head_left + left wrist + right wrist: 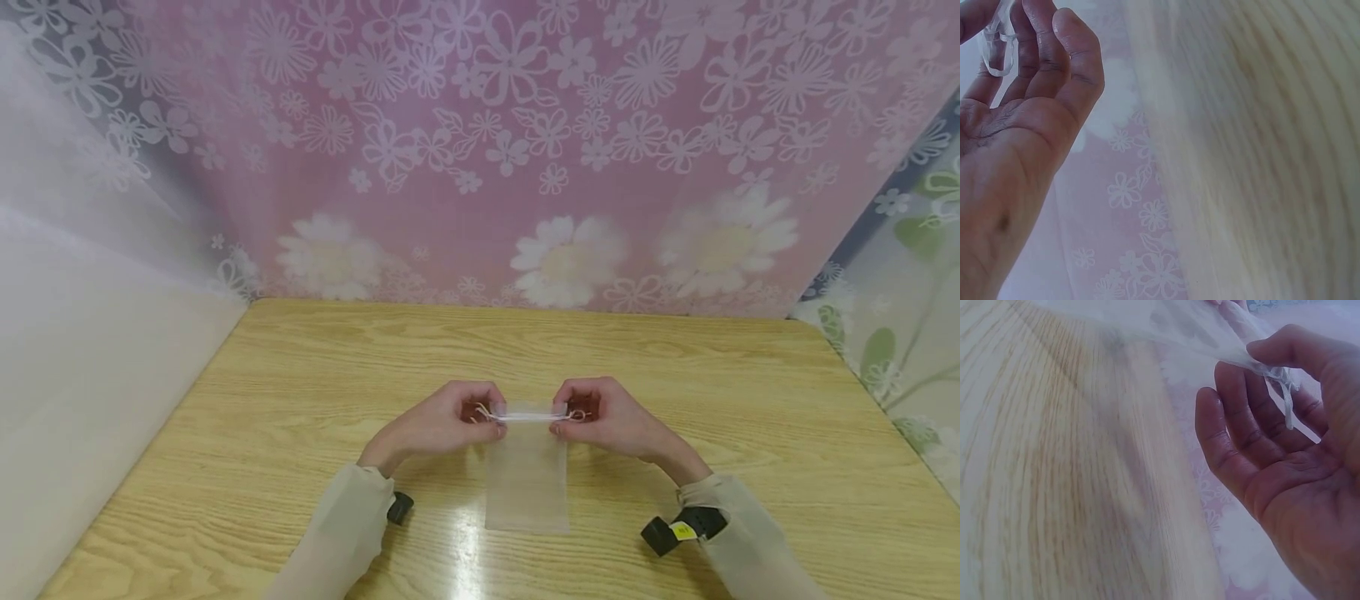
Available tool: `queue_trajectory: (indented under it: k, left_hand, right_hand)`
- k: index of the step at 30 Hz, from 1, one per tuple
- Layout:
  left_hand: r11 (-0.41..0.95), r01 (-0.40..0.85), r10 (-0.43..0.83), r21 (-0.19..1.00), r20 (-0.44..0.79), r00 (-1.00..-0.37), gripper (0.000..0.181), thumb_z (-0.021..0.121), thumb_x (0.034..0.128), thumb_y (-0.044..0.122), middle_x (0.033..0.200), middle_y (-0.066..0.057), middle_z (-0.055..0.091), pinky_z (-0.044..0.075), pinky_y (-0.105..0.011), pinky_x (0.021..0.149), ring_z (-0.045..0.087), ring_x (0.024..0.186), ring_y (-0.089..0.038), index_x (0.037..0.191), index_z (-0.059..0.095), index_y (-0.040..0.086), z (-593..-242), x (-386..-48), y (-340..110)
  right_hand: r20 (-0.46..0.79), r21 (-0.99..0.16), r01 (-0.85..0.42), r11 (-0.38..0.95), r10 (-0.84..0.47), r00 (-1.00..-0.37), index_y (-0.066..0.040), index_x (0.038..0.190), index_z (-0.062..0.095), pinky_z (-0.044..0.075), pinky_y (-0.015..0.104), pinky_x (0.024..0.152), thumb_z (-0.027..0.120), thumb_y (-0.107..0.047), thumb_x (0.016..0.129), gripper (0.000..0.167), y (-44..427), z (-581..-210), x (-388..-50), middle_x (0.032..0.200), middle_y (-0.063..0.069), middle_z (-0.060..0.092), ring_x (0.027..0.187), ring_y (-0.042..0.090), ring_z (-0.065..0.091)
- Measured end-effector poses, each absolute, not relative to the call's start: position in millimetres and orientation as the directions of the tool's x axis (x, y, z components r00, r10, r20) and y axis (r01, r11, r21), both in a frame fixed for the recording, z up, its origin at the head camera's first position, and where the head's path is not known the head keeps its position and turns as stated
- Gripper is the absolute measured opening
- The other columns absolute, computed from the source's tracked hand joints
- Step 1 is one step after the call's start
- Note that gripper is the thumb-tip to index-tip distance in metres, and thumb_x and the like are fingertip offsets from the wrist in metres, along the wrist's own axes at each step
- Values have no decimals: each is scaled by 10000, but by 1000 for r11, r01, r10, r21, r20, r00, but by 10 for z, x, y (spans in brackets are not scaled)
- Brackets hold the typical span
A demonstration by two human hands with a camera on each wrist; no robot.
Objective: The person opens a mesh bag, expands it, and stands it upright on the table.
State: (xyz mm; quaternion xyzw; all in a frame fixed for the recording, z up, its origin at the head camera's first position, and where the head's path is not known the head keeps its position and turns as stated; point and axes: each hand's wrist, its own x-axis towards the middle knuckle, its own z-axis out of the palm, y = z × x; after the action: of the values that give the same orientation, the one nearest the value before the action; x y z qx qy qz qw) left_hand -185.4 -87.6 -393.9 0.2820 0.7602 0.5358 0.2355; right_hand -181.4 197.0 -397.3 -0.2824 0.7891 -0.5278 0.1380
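Observation:
A small sheer whitish drawstring pouch [527, 483] hangs upright between both hands in the head view, its gathered white band running across near the top. My left hand [448, 417] pinches the band's left end between thumb and fingers, and a loop of white cord [1002, 56] dangles by that palm in the left wrist view. At the other end, my right hand [603, 421] pinches the pouch's right top corner; a knotted cord end [1288, 403] sticks out past the thumb in the right wrist view. I cannot tell whether anything is inside.
Beneath the hands lies a wood-grain table [300, 358]. A pink flowered curtain [450, 208] hangs behind its far edge, with a pale sheet [112, 292] along the left side. Each wrist wears a black strap, the right one with a yellow label [682, 531].

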Motion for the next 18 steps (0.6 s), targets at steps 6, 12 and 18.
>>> queue_trajectory:
  k: [6, 12, 18]
  left_hand:
    - [267, 178, 680, 947, -54, -732, 51, 682, 970, 110, 982, -22, 644, 549, -285, 749, 666, 848, -176, 990, 636, 107, -3951, -1854, -881]
    - [289, 173, 667, 941, -69, -742, 65, 694, 964, 135, 1005, -20, 650, 540, -291, 747, 694, 887, -249, 984, 634, 128, -3954, -1849, -878]
    - [307, 176, 664, 935, -79, -743, 79, 705, 962, 176, 1017, -17, 671, 519, -282, 704, 716, 894, -280, 988, 635, 151, -3970, -1849, -887]
  right_hand:
    - [82, -905, -304, 297, -580, -810, -73, 933, 651, 529, 235, 644, 755, -48, 906, 110, 1976, -3986, -1814, 894, 13, 628, 766, 74, 606]
    - [79, -899, -313, 307, -588, -805, -48, 933, 640, 536, 246, 661, 754, -56, 910, 117, 1988, -4004, -1827, 902, -8, 620, 787, 90, 619]
    - [80, -901, -316, 298, -602, -794, -48, 923, 627, 509, 231, 630, 741, -53, 918, 114, 2013, -4018, -1849, 890, -1, 609, 760, 75, 598]
